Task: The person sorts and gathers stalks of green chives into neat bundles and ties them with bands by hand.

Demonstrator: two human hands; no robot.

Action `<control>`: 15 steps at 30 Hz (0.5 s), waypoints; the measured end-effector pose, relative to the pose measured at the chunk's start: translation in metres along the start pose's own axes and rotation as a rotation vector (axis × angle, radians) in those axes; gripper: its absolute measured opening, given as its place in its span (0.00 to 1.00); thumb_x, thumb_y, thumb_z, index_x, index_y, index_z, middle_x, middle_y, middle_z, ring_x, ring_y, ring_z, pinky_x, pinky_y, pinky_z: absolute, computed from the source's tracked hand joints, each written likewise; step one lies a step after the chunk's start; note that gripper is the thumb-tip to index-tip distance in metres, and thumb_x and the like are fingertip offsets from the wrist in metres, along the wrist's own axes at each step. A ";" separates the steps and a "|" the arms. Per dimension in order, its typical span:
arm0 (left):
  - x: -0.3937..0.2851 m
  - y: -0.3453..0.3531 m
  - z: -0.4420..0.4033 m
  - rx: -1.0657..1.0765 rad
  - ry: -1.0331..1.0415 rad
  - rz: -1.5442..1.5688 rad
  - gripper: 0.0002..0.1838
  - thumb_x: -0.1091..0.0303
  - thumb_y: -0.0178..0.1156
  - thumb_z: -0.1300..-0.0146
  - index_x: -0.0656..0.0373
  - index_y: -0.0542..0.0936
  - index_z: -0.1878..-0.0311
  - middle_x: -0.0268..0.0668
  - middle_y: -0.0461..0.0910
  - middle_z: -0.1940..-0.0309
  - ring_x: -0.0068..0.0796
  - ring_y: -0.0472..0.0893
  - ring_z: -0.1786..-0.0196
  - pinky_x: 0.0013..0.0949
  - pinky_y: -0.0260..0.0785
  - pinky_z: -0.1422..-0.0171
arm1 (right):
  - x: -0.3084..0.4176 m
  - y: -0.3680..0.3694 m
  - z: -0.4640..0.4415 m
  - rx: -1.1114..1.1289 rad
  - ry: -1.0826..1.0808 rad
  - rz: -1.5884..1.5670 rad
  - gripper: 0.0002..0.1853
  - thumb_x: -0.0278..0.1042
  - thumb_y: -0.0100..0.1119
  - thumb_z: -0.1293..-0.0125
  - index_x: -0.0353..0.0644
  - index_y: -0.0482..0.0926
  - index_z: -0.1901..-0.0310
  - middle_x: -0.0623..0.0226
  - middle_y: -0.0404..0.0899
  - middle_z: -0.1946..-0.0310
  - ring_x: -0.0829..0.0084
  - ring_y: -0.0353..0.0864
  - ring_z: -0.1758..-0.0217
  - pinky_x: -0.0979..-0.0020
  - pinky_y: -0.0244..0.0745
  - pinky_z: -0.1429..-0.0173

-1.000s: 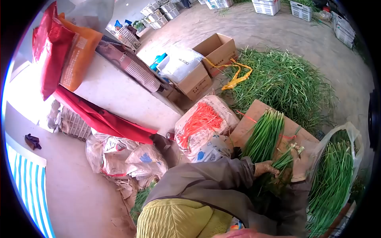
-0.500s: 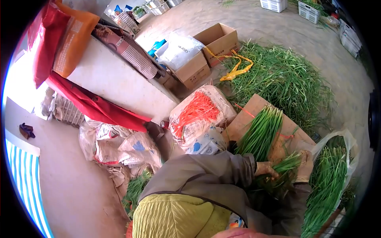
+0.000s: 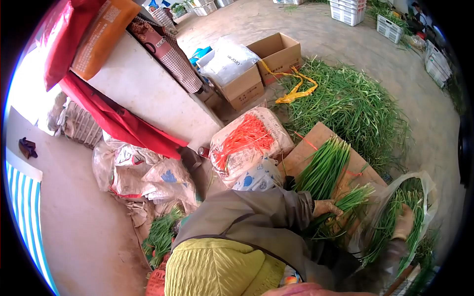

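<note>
My left hand [image 3: 326,208] is closed round a small bunch of garlic chives [image 3: 354,198], held with the pale stem ends pointing up and right. My right hand [image 3: 403,223] rests on loose chives [image 3: 414,197] in a clear plastic bag [image 3: 429,183] at the right; its fingertips are lost among the stalks, so I cannot tell if they grip. Beyond my left hand, a larger pile of chives [image 3: 323,167] lies on a brown board [image 3: 316,135]. Orange-red ties [image 3: 249,135] lie on a stuffed sack [image 3: 284,140] beside the board.
A heap of loose greens [image 3: 345,98] spreads on the floor behind the board. Cardboard boxes [image 3: 276,54] stand at the back, near a white partition [image 3: 153,93]. Plastic sacks [image 3: 153,172] lie left. White crates [image 3: 348,12] stand far off.
My right hand has left the small bunch and moved right onto the chives in the bag. My left hand keeps hold of the bunch. The view has shifted slightly.
</note>
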State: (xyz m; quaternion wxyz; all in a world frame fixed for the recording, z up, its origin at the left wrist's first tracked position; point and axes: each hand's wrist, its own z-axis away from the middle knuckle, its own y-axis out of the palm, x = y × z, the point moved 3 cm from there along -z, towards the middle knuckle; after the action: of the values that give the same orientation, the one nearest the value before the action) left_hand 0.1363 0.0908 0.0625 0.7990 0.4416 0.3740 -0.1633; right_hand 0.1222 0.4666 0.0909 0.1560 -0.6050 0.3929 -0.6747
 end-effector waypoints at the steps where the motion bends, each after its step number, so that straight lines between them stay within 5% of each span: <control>1: 0.001 0.002 -0.002 0.116 0.052 -0.070 0.14 0.55 0.58 0.41 0.58 0.78 0.67 0.32 0.76 0.71 0.27 0.71 0.66 0.34 0.63 0.53 | 0.054 0.027 0.028 0.174 -0.097 -0.209 0.11 0.30 0.56 0.40 0.38 0.75 0.56 0.66 0.76 0.62 0.71 0.75 0.56 0.70 0.69 0.50; 3: 0.031 -0.005 -0.021 0.116 -0.004 -0.019 0.13 0.56 0.59 0.42 0.57 0.77 0.65 0.31 0.76 0.70 0.27 0.72 0.65 0.33 0.63 0.54 | 0.096 0.083 0.073 0.480 0.226 -0.786 0.11 0.27 0.53 0.38 0.38 0.74 0.53 0.71 0.75 0.66 0.80 0.69 0.69 0.80 0.65 0.65; 4: 0.042 -0.006 -0.027 0.108 -0.056 0.033 0.13 0.57 0.59 0.42 0.57 0.77 0.63 0.31 0.76 0.69 0.27 0.72 0.65 0.32 0.64 0.55 | 0.148 0.088 0.092 0.414 0.226 -0.566 0.15 0.28 0.47 0.34 0.37 0.68 0.47 0.72 0.72 0.65 0.83 0.65 0.73 0.82 0.61 0.70; 8: 0.019 0.016 0.003 0.060 0.012 0.130 0.13 0.59 0.61 0.43 0.57 0.77 0.61 0.31 0.77 0.63 0.27 0.73 0.60 0.31 0.66 0.56 | 0.111 0.125 0.103 0.178 0.162 -0.802 0.24 0.34 0.54 0.37 0.38 0.63 0.41 0.70 0.71 0.62 0.79 0.68 0.70 0.77 0.64 0.67; 10: 0.010 0.016 0.020 -0.014 -0.169 0.340 0.14 0.58 0.60 0.43 0.58 0.77 0.60 0.32 0.77 0.58 0.27 0.73 0.56 0.30 0.68 0.56 | 0.106 0.134 0.109 0.178 0.224 -0.949 0.21 0.34 0.54 0.37 0.36 0.66 0.45 0.67 0.71 0.61 0.78 0.68 0.69 0.76 0.64 0.63; 14: 0.036 -0.001 0.011 -0.070 -0.041 0.106 0.15 0.60 0.57 0.39 0.60 0.76 0.54 0.36 0.75 0.53 0.27 0.73 0.52 0.30 0.68 0.52 | 0.147 0.116 0.131 0.191 0.289 -0.733 0.16 0.37 0.54 0.38 0.37 0.70 0.51 0.66 0.70 0.61 0.76 0.67 0.65 0.73 0.63 0.58; 15: 0.022 0.014 0.016 -0.063 -0.053 0.227 0.14 0.58 0.59 0.42 0.57 0.76 0.58 0.32 0.76 0.62 0.23 0.73 0.64 0.28 0.68 0.61 | 0.158 0.113 0.134 0.081 0.257 -0.769 0.16 0.40 0.54 0.38 0.38 0.71 0.54 0.66 0.69 0.62 0.76 0.67 0.63 0.72 0.63 0.57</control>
State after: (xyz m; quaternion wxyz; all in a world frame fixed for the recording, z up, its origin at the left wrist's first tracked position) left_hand 0.1667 0.0869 0.0596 0.8355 0.4512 0.3054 -0.0717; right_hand 0.1835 0.2398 0.1137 -0.1346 -0.6118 0.1276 -0.7690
